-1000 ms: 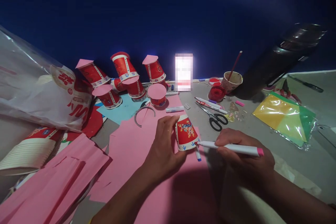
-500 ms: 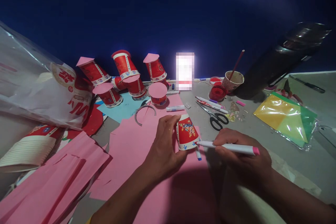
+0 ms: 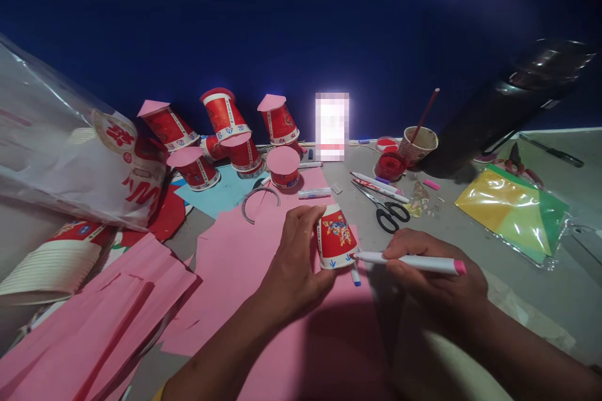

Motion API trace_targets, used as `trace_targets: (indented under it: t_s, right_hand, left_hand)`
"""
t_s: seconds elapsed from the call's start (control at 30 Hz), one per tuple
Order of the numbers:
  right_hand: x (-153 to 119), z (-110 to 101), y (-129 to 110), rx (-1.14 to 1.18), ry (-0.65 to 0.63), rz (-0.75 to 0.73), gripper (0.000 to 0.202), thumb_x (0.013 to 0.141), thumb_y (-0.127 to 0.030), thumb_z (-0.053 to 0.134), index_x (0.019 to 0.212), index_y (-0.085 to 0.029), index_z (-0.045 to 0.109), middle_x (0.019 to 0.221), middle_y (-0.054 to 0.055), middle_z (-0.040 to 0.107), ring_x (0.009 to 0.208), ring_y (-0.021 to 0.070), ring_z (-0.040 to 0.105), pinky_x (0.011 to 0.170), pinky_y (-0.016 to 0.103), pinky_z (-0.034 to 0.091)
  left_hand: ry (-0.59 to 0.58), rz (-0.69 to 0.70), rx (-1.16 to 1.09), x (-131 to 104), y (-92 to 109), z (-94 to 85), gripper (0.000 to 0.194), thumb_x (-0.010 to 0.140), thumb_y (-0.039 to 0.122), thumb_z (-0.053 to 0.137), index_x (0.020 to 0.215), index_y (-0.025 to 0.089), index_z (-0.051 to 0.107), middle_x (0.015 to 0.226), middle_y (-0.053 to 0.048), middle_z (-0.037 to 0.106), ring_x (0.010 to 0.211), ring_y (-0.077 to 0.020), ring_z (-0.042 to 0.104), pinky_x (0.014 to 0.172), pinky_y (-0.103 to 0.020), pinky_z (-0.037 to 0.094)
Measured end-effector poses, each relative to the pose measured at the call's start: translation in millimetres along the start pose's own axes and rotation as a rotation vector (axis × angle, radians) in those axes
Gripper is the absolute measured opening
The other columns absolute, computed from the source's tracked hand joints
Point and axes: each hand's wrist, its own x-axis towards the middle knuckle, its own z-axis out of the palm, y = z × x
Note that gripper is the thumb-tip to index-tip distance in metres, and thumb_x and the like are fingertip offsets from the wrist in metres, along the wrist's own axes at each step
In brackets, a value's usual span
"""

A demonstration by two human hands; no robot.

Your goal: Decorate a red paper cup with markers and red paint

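Observation:
My left hand [image 3: 297, 257] grips a red and white paper cup [image 3: 336, 235], turned upside down and slightly tilted, with its wide rim low. Blue arrow-like marks run along the cup's white rim band. Between the fingers of my right hand [image 3: 437, 272] is a white marker pen [image 3: 411, 261] with a pink end; its tip meets the rim band at the right. Under the cup lies pink paper [image 3: 235, 276], and a blue-ended marker [image 3: 356, 276] sticks out just below the rim.
Several upturned red cups [image 3: 282, 169] with pink paper tops stand at the back left. Black-handled scissors [image 3: 383, 210] lie right of centre, near more markers. A tilted-looking black flask [image 3: 493, 113] and a plastic-wrapped paper pack [image 3: 515, 213] are at right; stacked cups [image 3: 51, 263] at left.
Both hands, the cup and the marker pen stay almost where they were. The pen tip remains at the cup's rim band, with only a tiny shift of the whole view.

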Motion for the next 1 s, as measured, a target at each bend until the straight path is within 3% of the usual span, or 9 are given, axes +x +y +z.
trace_targets:
  t_s: [0.23,0.5,0.73,1.0]
  right_hand:
    - [1.6,-0.5,-1.2,-0.043,-0.011,0.021,0.021,0.094,-0.037,0.069,0.078,-0.027,0.079,0.07,0.003,0.076,0.058,0.0191,0.068,0.057,0.029,0.053]
    - [2.3,-2.2,-0.8,0.003,0.001,-0.035,0.013,0.091,-0.025,0.072,0.08,-0.027,0.077,0.069,0.001,0.075,0.057,0.0168,0.067,0.056,0.027,0.051]
    - [2.5,0.4,-3.6,0.061,-0.022,-0.073,0.025,0.095,-0.04,0.076,0.075,-0.025,0.077,0.064,0.002,0.073,0.051,0.0165,0.065,0.051,0.028,0.049]
    - [9.2,-0.6,-10.1,0.036,-0.037,-0.107,0.022,0.094,-0.034,0.076,0.074,-0.025,0.076,0.061,0.0,0.072,0.047,0.0146,0.063,0.05,0.027,0.047]
  left_hand:
    - [0.005,0.01,-0.008,0.1,-1.9,1.4,0.083,0.081,0.026,0.09,0.147,0.035,0.041,0.141,-0.01,0.05,0.131,-0.0316,0.057,0.109,-0.051,0.055]
    - [0.004,0.016,-0.005,-0.1,-1.8,1.9,0.084,0.08,0.026,0.09,0.148,0.035,0.04,0.141,-0.01,0.049,0.131,-0.0319,0.056,0.11,-0.052,0.054]
    - [0.002,0.002,0.017,-1.1,0.0,1.2,0.086,0.08,0.034,0.092,0.148,0.035,0.04,0.142,-0.011,0.048,0.133,-0.0329,0.056,0.112,-0.054,0.054]
    - [-0.001,0.01,0.003,-1.5,0.8,1.6,0.086,0.079,0.03,0.092,0.147,0.035,0.04,0.14,-0.01,0.048,0.13,-0.0316,0.056,0.11,-0.053,0.055]
